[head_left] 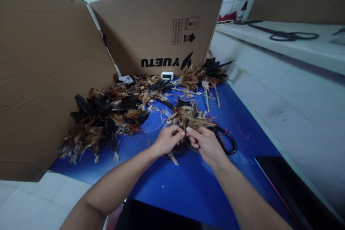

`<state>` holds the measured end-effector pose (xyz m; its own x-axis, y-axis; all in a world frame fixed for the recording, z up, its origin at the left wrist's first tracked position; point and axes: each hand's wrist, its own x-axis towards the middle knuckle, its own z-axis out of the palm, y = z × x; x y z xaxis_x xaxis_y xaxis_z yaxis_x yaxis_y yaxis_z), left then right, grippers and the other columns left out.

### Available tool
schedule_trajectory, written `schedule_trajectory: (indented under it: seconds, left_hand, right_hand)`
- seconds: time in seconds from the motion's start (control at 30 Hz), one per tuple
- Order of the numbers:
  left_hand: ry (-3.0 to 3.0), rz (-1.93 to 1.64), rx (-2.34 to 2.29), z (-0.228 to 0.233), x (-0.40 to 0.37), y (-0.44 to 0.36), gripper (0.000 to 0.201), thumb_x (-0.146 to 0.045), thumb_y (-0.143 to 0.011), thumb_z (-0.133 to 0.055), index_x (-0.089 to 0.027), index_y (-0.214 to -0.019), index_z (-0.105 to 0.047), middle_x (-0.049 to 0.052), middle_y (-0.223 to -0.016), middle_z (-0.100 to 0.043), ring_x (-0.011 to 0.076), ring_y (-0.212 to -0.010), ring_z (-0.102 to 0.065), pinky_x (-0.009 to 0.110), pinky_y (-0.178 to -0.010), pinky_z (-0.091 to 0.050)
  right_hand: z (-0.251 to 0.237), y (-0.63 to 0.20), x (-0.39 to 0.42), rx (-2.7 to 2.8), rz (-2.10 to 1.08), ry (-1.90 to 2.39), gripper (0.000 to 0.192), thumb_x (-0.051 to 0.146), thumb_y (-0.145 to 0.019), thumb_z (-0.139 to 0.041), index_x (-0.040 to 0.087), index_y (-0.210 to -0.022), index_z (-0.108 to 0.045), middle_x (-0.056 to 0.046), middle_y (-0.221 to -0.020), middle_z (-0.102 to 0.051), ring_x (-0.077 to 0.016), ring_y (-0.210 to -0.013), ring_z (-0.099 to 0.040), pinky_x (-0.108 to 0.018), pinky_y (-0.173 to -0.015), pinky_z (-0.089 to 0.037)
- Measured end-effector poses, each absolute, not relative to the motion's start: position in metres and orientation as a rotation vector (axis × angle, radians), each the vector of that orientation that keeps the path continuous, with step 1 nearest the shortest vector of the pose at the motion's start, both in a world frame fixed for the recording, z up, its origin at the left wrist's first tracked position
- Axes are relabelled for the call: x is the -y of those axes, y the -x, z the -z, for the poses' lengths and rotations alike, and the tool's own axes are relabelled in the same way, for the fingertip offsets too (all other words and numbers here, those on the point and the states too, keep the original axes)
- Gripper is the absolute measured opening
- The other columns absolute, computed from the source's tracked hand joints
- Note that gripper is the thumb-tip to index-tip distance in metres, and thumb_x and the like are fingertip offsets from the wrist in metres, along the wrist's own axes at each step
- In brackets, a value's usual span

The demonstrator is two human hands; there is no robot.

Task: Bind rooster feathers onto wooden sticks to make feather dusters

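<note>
My left hand [168,139] and my right hand [206,145] meet above the blue table [172,190], fingertips pinched close together. Whatever lies between the fingers is too small to make out. Just beyond them is a small pile of brown, tan and black feathers [185,115], partly hidden by the hands. A black loop handle [232,143], like that of scissors, sticks out beside my right hand, with pink thread [225,132] near it. One loose feather [172,159] lies below my left hand.
A large heap of feathers [107,115] spreads along the left and back. Cardboard panels [151,28] wall in those sides. Thin sticks [207,99] and a small white device [167,76] are at the back. A dark tablet-like slab [288,183] lies right; scissors [293,36] rest on a ledge.
</note>
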<state>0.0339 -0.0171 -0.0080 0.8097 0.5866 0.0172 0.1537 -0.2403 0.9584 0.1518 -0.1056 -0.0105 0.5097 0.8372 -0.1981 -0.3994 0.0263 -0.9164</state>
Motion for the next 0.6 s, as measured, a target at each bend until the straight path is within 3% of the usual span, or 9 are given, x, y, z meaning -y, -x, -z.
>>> schedule_trajectory:
  seconds: [0.23, 0.47, 0.6]
  left_hand:
    - [-1.808, -0.479, -0.657, 0.012, 0.0189, -0.0302, 0.01, -0.023, -0.074, -0.049, -0.016, -0.071, -0.055, -0.003, -0.058, -0.057, 0.0074, -0.05, -0.051, 0.018, -0.052, -0.04]
    - [-1.834, -0.464, -0.713, 0.0108, 0.02, -0.0267, 0.009, -0.022, -0.071, -0.048, -0.016, -0.067, -0.054, -0.003, -0.056, -0.057, 0.0083, -0.051, -0.05, 0.019, -0.052, -0.037]
    - [-1.846, -0.464, -0.725, 0.0095, 0.019, -0.0239, 0.011, -0.023, -0.071, -0.048, -0.016, -0.065, -0.054, -0.003, -0.053, -0.056, 0.0083, -0.05, -0.048, 0.019, -0.051, -0.035]
  right_hand:
    - [0.0107, -0.1454, 0.1032, 0.451, -0.952, 1.238, 0.029, 0.036, -0.059, -0.076, 0.014, -0.055, -0.057, 0.005, -0.047, -0.044, -0.0036, -0.04, -0.032, -0.018, -0.036, -0.019]
    - [0.0113, -0.1448, 0.1028, 0.461, -0.931, 1.266, 0.032, 0.039, -0.062, -0.075, 0.014, -0.054, -0.058, 0.006, -0.041, -0.04, -0.0038, -0.038, -0.03, -0.019, -0.035, -0.019]
    - [0.0073, -0.1495, 0.104, 0.43, -0.883, 1.256, 0.03, 0.036, -0.06, -0.077, 0.014, -0.056, -0.057, 0.005, -0.046, -0.045, -0.0047, -0.04, -0.034, -0.018, -0.035, -0.022]
